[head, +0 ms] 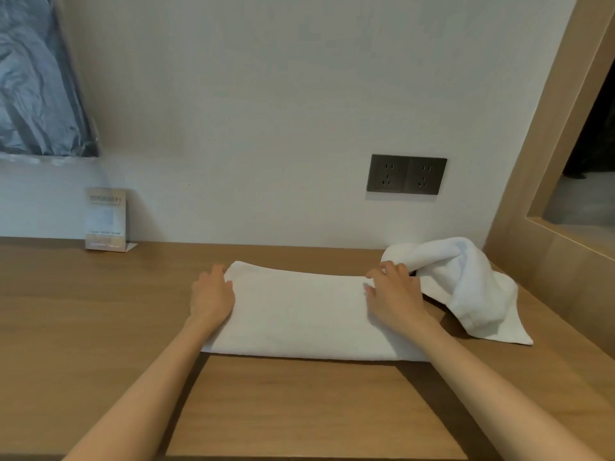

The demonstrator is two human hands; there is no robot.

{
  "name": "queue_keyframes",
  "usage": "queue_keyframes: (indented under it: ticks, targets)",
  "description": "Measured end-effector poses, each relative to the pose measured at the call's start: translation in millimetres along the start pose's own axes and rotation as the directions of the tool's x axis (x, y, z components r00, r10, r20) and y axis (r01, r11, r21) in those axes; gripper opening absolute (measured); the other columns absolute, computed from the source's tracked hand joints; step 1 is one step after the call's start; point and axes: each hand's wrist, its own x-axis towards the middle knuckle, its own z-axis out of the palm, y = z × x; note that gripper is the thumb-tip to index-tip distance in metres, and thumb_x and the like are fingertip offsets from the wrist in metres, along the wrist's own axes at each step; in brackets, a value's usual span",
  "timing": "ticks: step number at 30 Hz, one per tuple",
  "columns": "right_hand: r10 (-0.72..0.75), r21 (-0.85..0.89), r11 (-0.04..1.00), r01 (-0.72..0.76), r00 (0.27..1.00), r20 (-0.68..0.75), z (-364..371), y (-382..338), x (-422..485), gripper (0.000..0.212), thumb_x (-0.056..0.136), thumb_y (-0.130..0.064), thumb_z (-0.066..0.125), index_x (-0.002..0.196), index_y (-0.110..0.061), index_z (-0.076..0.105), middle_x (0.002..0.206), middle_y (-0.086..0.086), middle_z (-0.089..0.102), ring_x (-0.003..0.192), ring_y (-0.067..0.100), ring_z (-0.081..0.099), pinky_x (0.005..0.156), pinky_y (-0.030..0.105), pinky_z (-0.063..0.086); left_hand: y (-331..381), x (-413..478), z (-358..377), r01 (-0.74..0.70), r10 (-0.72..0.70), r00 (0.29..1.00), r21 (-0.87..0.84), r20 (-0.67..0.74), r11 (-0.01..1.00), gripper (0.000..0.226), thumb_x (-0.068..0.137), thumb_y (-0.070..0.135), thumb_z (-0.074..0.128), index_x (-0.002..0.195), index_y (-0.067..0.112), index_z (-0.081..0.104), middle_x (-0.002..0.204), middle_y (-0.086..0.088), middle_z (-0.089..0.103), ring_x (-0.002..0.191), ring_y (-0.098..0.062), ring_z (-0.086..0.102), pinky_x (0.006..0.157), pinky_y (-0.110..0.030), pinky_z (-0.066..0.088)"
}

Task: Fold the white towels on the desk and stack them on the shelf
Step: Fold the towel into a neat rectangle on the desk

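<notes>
The desk point(299, 410) is seen as matt wood grain. The folded towel point(299, 314) and the crumpled towel point(466, 277) at 3 o'clock of it are made of soft white cloth. The socket plate point(406, 174) at 1 o'clock is finished in smooth dark plastic.

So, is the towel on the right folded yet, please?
Not folded: the right towel lies bunched in a loose heap on the desk.

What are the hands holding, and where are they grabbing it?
The flat white towel. The left hand grips its far left corner, and the right hand pinches its far right corner.
</notes>
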Motion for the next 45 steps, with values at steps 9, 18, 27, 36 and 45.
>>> queue_keyframes:
  ticks: [9, 18, 27, 36, 45]
  targets:
    - [-0.316, 0.072, 0.942, 0.329, 0.790, 0.525, -52, -68, -69, 0.054, 0.093, -0.057, 0.040, 0.141, -0.033, 0.036, 0.151, 0.004, 0.028, 0.138, 0.031, 0.019, 0.108, 0.057, 0.017, -1, -41, -28, 0.003, -0.006, 0.999, 0.086, 0.034, 0.996, 0.059, 0.092, 0.007, 0.026, 0.146, 0.031, 0.026, 0.133, -0.019, 0.030, 0.112, -0.041, 0.046, 0.095, -0.045, 0.039]
    - [-0.323, -0.145, 0.904, 0.402, 0.865, 0.383, -40, -75, -64, 0.038, 0.103, -0.032, 0.030, 0.131, -0.022, 0.053, 0.130, 0.003, 0.058, 0.127, 0.023, 0.044, 0.113, 0.041, 0.014, -17, -69, -59, 0.028, -0.099, 0.976, 0.342, 0.194, 0.939, 0.049, 0.090, 0.021, 0.040, 0.139, 0.025, 0.038, 0.138, -0.010, 0.034, 0.119, -0.033, 0.048, 0.093, -0.039, 0.043]
    - [-0.052, -0.097, 0.991, 0.091, 0.937, 0.346, -39, -19, -51, 0.035, 0.100, -0.024, 0.030, 0.120, -0.020, 0.059, 0.129, 0.003, 0.057, 0.126, 0.027, 0.044, 0.108, 0.045, 0.023, -8, -109, -71, -0.045, 0.107, 0.865, -0.138, 0.489, 0.989, 0.020, 0.087, 0.041, 0.061, 0.077, 0.023, 0.061, 0.071, 0.006, 0.062, 0.064, -0.006, 0.058, 0.057, -0.017, 0.050]
    - [-0.078, 0.124, 0.992, 0.014, 0.845, 0.530, -32, -64, -91, 0.060, 0.100, -0.045, 0.015, 0.148, -0.010, 0.017, 0.157, 0.016, 0.012, 0.143, 0.038, 0.011, 0.116, 0.048, 0.012, 25, -125, -37, -0.166, 0.185, 0.936, -0.089, 0.300, 0.982, 0.038, 0.094, 0.039, 0.046, 0.124, 0.016, 0.054, 0.120, -0.002, 0.060, 0.100, -0.017, 0.055, 0.082, -0.027, 0.044]
    - [-0.109, 0.203, 0.979, 0.031, 0.916, 0.385, -5, -56, -127, 0.056, 0.102, -0.037, 0.008, 0.152, -0.013, -0.002, 0.160, 0.010, -0.007, 0.144, 0.035, -0.020, 0.119, 0.045, -0.010, 26, -155, -33, -0.297, 0.277, 0.907, 0.015, 0.318, 0.955, 0.047, 0.095, 0.026, 0.045, 0.141, 0.026, 0.035, 0.134, -0.007, 0.048, 0.114, -0.024, 0.054, 0.093, -0.035, 0.047]
